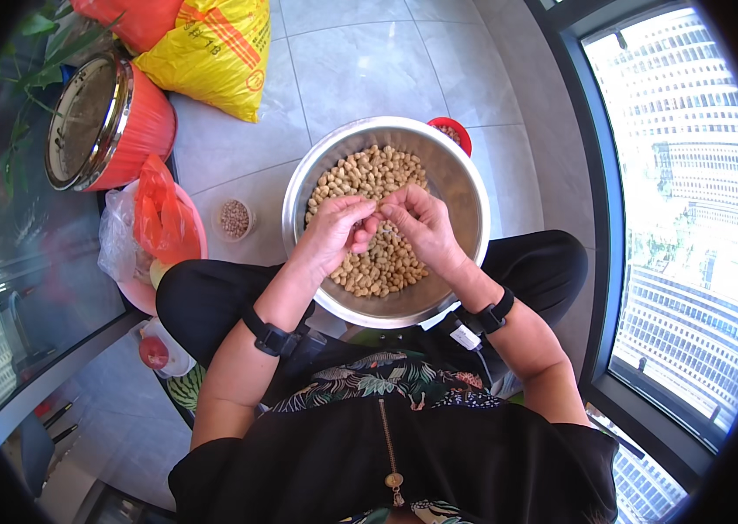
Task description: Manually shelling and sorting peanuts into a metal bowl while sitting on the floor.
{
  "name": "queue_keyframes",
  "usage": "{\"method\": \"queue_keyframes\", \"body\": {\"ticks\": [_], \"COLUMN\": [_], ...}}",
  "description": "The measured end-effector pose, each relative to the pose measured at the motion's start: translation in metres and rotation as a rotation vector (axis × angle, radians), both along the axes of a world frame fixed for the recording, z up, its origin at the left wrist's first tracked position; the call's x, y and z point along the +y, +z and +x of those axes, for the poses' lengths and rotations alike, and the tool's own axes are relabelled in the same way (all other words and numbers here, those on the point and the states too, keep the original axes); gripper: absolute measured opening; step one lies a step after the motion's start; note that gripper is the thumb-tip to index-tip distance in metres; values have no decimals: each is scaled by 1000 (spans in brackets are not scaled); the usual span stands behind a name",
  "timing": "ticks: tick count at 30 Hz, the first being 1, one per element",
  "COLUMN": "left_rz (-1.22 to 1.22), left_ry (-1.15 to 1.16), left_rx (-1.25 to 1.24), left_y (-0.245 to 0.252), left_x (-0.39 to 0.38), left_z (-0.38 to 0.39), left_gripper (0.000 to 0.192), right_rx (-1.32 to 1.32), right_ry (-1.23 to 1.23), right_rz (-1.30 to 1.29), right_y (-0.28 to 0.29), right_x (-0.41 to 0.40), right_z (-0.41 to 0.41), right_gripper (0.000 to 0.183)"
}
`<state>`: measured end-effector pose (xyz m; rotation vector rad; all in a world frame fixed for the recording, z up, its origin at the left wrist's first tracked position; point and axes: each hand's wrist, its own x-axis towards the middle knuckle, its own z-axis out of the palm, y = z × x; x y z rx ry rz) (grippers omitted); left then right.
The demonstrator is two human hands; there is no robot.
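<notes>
A wide stainless steel basin (pixel 457 196) full of unshelled peanuts (pixel 379 262) lies before me, between my bent legs. Over its middle my left hand (pixel 343 229) and my right hand (pixel 418 223) meet at the fingertips. Thumbs and index fingers pinch a small tan piece (pixel 379 204) between them, seemingly a peanut or part of its shell; it is too small to tell which. Fingers of my left hand curl beneath and partly hide what they hold. Left of the basin stands a small round tub of shelled peanuts (pixel 235 219). Behind the basin's right rim sits a red bowl (pixel 464 136) with small reddish-brown pieces.
A red bucket with a metal rim (pixel 146 124) and a yellow plastic bag (pixel 225 59) stand at the back left. Nearer is a pink basin (pixel 192 216) holding plastic bags. A watermelon (pixel 187 386) lies lower left. Window frames (pixel 605 196) rise on the right.
</notes>
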<state>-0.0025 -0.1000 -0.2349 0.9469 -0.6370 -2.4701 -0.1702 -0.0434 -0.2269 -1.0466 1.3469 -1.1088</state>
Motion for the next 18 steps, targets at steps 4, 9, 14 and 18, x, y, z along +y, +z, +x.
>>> {"method": "queue_keyframes", "body": {"ticks": [4,9,14,18], "left_rz": [25,68,100,-41], "left_ry": [36,89,115,137], "left_rx": [38,92,38,-118], "left_y": [1,-11,-4,1], "left_x": [0,4,3,3], "left_z": [-5,-2,-3,-6], "left_gripper": [13,16,17,17], "right_rx": [-271,502,480,-48], "right_ry": [-45,109,133,-37], "right_rz": [-38,-332,-239,-60], "right_y": [5,23,19,4], "right_x": [-3,-7,-8,-5], "right_z": [3,7,5,7], "right_gripper": [9,14,13,14]}}
